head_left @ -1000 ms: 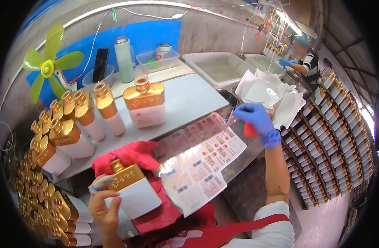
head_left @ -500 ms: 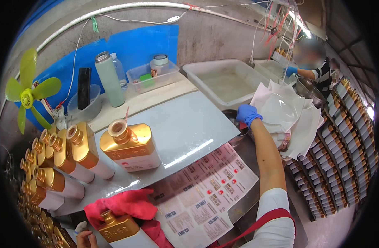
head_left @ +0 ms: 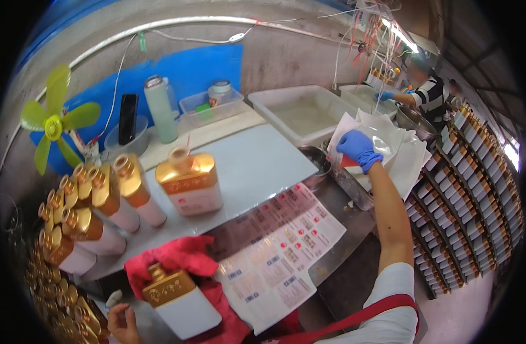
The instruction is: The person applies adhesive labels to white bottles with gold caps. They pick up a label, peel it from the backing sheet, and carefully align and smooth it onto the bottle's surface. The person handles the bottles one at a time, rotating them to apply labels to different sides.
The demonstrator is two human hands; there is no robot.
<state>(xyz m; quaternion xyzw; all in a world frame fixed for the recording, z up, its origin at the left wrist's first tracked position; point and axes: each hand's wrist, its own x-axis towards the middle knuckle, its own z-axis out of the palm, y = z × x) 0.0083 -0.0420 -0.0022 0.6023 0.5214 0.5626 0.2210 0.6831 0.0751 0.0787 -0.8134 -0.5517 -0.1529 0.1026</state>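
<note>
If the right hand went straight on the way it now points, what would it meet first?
Likely the near side of the white tub, past the white sheets behind the right hand in view; depth is unclear.

The person's right arm (head_left: 389,215) stretches forward from the lower right, bare below a short white sleeve (head_left: 389,298), the blue-gloved right hand (head_left: 358,150) palm down, fingers (head_left: 345,144) curled under. The left hand (head_left: 124,327), ungloved and partly cropped, shows bent fingers low at left.

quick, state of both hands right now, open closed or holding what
Left hand: loosely open, fingers bent, nothing visible in it.
Right hand: closed, seemingly holding a red item mostly hidden under it.
</note>
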